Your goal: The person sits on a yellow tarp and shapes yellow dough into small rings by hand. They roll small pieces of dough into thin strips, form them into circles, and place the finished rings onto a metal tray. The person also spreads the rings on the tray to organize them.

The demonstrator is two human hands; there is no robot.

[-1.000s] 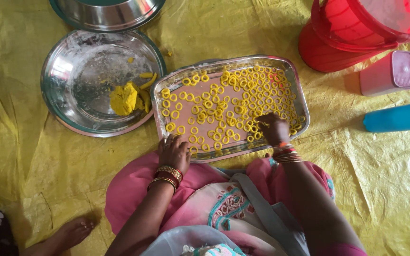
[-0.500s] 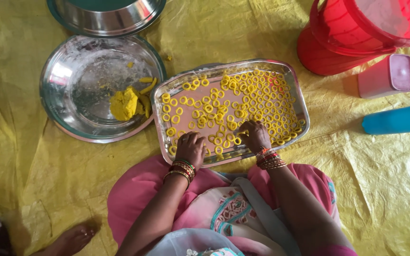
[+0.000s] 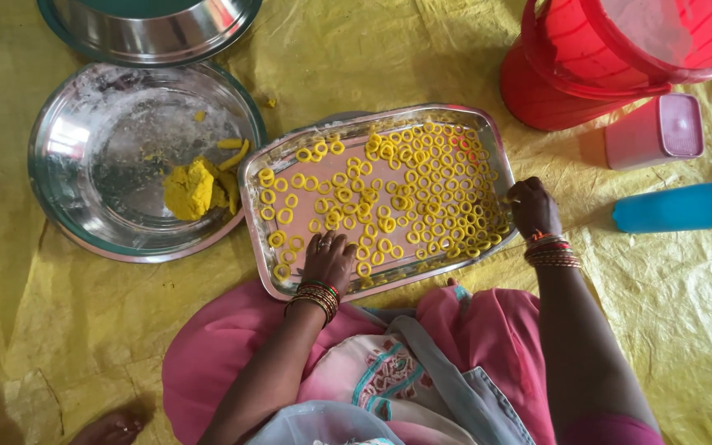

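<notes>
Your left hand [image 3: 329, 259] lies flat, fingers loose and gripping nothing, on the rings [image 3: 405, 185] near the tray's [image 3: 257, 247] near edge, while your right hand [image 3: 535, 208] curls at its right edge, apparently pinching 1 ring, though I cannot tell for sure. The rings fill the tray, thickest toward its right side. They look like soft, light dough that would squash or tear easily, so lift each by its outer rim with 2 fingertips.

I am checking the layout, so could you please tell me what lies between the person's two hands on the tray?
In the head view, yellow dough rings on the rectangular steel tray lie between the left hand and the right hand.
</notes>
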